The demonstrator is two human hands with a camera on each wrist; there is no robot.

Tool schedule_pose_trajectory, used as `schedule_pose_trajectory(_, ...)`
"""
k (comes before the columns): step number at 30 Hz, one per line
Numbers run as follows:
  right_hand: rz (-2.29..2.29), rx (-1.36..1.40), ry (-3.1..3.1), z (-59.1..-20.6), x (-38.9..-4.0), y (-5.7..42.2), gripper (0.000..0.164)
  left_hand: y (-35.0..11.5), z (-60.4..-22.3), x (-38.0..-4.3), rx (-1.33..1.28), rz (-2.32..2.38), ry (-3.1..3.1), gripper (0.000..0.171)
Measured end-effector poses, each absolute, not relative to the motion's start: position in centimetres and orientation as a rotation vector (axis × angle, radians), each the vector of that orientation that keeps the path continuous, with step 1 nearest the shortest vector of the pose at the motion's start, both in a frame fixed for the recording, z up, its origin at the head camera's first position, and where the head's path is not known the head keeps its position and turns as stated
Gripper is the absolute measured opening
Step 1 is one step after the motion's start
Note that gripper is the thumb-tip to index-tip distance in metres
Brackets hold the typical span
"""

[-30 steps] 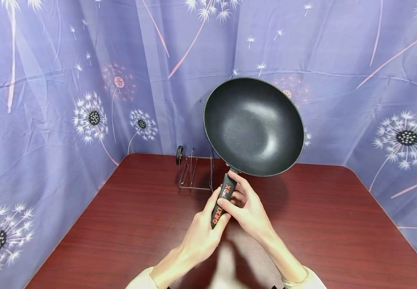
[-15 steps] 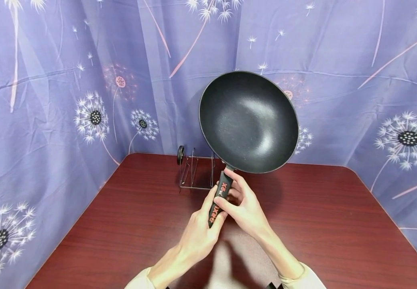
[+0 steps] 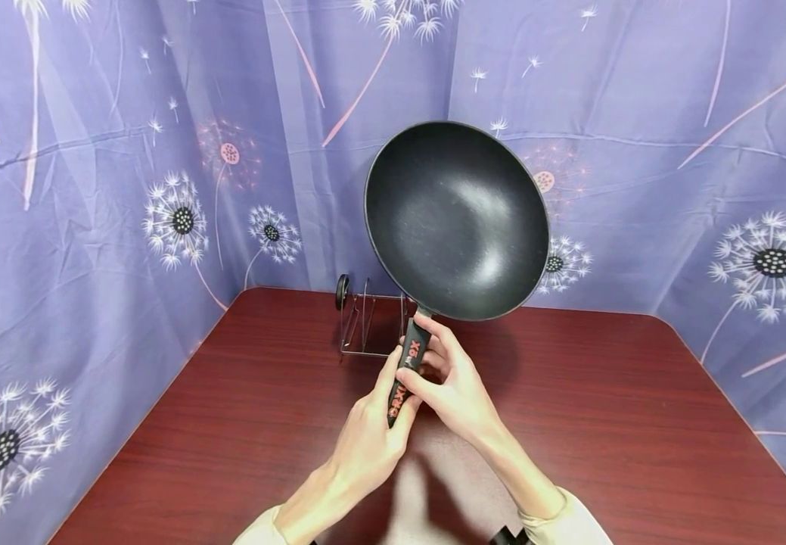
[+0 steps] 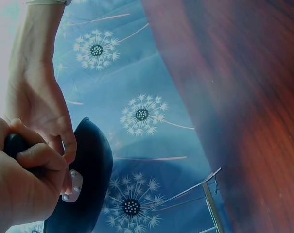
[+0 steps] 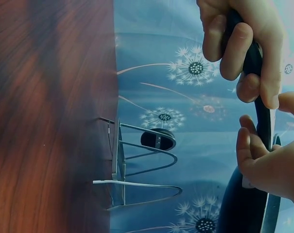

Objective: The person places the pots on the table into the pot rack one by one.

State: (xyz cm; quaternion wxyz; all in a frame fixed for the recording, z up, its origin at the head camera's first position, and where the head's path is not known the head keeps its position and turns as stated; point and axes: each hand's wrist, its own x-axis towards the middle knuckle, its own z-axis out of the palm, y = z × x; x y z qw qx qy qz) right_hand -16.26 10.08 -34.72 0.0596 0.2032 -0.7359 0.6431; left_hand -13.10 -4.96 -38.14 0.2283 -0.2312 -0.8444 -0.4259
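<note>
A deep black wok (image 3: 457,219) is raised above the table, tilted up so its shiny inside faces the head camera. Its black handle (image 3: 414,344) carries orange-red lettering and slants down toward the person. My left hand (image 3: 365,439) grips the lower end of that handle, fingers wrapped round it in the right wrist view. Higher up, close to the metal neck, my right hand (image 3: 459,390) holds the handle with the thumb in front and fingers behind. In the left wrist view, the wok's dark underside (image 4: 91,170) and its pale bracket (image 4: 76,187) show beside the fingers.
Behind the hands, a metal wire rack (image 3: 365,353) stands on the table, with a black round piece (image 3: 342,292) at its left; the wok partly overlaps it. A dandelion-patterned curtain (image 3: 638,227) surrounds the reddish-brown wooden table (image 3: 604,401).
The wok has shifted left and slightly upward in the head view, both hands moving with it. Their hold on the handle looks the same, and the rack stays put.
</note>
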Motion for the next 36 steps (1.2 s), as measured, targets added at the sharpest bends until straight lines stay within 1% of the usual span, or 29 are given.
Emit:
schedule_pose_trajectory(23,2.011,0.780,-2.171,-34.2,-17.0,8.6,0.074,-6.0,-38.2,-13.0,-0.579,-0.969,-2.228,0.077)
schedule_pose_trajectory(36,2.102,0.917,-2.076,-34.1,-17.3,8.0,0.075,-6.6,-38.3,-12.9,-0.551,-0.801,-2.146,0.074)
